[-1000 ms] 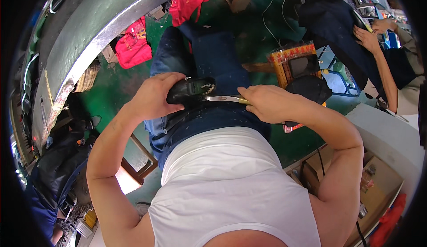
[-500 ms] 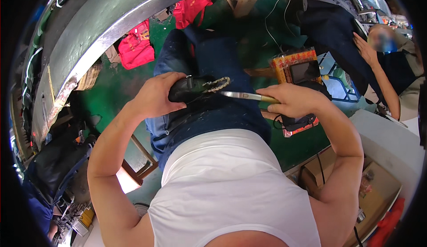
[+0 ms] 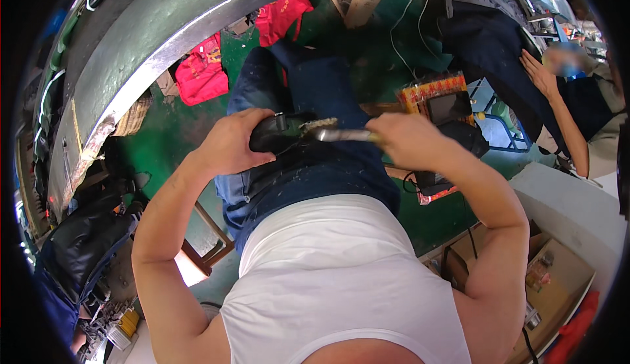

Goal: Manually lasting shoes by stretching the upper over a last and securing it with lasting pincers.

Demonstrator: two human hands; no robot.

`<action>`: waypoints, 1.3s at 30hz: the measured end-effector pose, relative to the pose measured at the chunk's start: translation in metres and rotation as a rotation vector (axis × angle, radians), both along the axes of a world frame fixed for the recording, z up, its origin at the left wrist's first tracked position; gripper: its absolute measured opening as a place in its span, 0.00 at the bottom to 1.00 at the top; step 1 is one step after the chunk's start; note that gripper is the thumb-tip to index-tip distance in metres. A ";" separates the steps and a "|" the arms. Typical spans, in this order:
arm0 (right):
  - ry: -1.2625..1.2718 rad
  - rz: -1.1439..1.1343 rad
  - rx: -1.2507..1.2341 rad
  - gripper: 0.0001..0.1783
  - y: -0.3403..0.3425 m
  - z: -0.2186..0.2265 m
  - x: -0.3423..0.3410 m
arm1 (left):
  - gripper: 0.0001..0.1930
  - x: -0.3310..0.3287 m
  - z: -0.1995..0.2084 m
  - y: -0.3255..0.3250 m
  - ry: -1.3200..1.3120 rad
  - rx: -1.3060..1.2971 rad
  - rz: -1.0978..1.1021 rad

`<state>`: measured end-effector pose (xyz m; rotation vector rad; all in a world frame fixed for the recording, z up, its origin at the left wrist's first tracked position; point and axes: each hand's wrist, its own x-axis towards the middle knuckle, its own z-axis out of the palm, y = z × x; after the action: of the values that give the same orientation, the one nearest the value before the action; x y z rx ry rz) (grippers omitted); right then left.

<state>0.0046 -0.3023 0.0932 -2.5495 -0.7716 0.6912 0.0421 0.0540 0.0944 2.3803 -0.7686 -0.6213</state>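
Over the lap [image 3: 321,179], left hand [image 3: 237,140] clasps a black shoe [image 3: 274,134]; right hand [image 3: 408,141] grips a metal-headed tool [image 3: 344,136] by the shoe's right end. Pale ragged edging [image 3: 320,124] there looks unfinished; overall progress, can't tell.

On the green floor [image 3: 174,131] below you, a red cloth [image 3: 201,80] lies at ten o'clock, a second cloth [image 3: 281,20] just before twelve; a woven basket [image 3: 134,117] between nine and ten, a blue frame [image 3: 510,147] at half past two, an open cardboard box [image 3: 567,280] at four.
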 end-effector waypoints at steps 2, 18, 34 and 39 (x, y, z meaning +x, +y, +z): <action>-0.121 -0.199 0.061 0.15 -0.040 0.001 0.017 | 0.36 -0.002 0.001 0.005 0.013 -0.007 0.012; -0.005 0.019 0.128 0.27 0.014 -0.004 -0.015 | 0.38 0.004 0.002 0.005 0.074 0.005 0.114; 0.091 -0.002 0.086 0.28 0.014 0.005 -0.007 | 0.39 0.005 0.000 0.003 0.073 -0.019 0.096; -0.060 0.064 -0.046 0.22 0.027 0.003 0.000 | 0.35 0.004 0.002 -0.001 0.076 -0.022 0.097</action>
<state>0.0049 -0.2756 0.0961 -2.6077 -0.8704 0.6633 0.0464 0.0535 0.0968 2.3437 -0.6211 -0.6549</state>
